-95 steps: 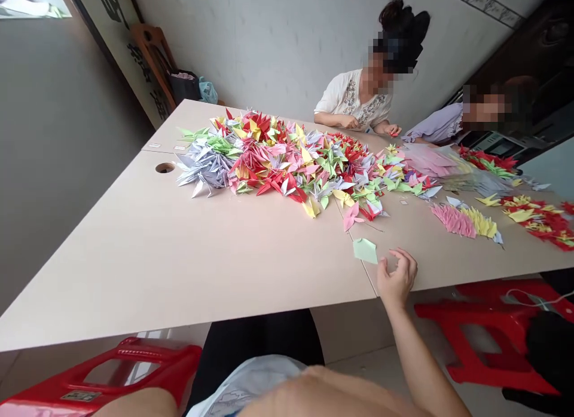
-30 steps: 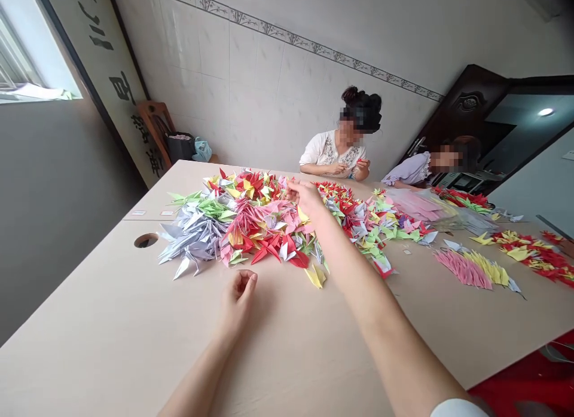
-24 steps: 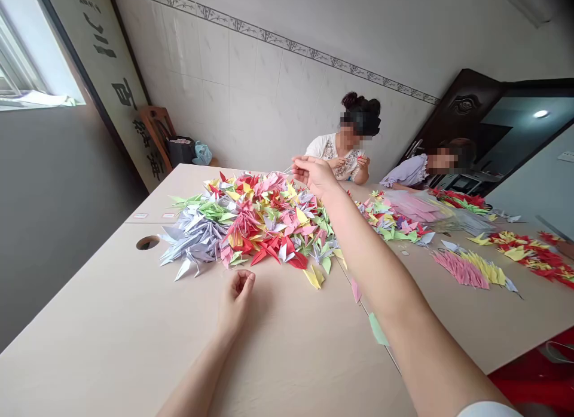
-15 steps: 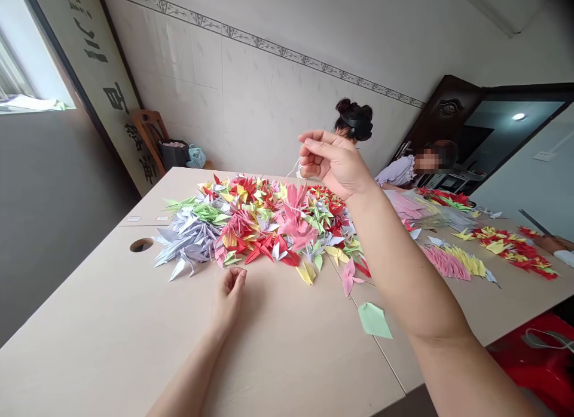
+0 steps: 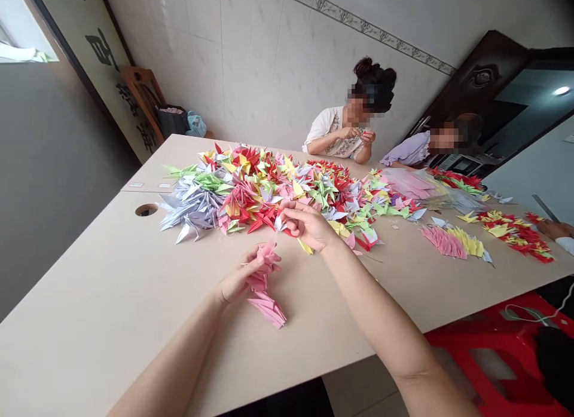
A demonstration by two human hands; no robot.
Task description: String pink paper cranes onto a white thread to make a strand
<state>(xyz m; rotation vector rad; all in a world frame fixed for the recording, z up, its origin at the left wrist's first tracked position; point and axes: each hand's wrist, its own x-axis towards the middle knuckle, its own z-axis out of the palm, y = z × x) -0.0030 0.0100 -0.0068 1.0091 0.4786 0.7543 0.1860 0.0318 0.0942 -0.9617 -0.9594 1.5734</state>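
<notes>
My left hand (image 5: 249, 270) is closed around the upper part of a string of pink paper cranes (image 5: 268, 306), whose lower end hangs at the tabletop. My right hand (image 5: 309, 227) is just up and to the right, its thumb and fingers pinched together. A thread seems to run from this pinch towards the pink cranes, though it barely shows. Behind both hands lies a large heap of folded paper cranes (image 5: 255, 190) in red, yellow, green, pink and white.
Strung rows of pink and yellow cranes (image 5: 448, 242) and red ones (image 5: 515, 235) lie at the right. Two people (image 5: 341, 127) sit across the table (image 5: 112, 285). A red plastic stool (image 5: 484, 345) stands below the right edge. A cable hole (image 5: 146, 209) is at left.
My right hand has come down from its raised position. The pink cranes, which hung below it, are now in my left hand. The view has tilted down and shifted right.
</notes>
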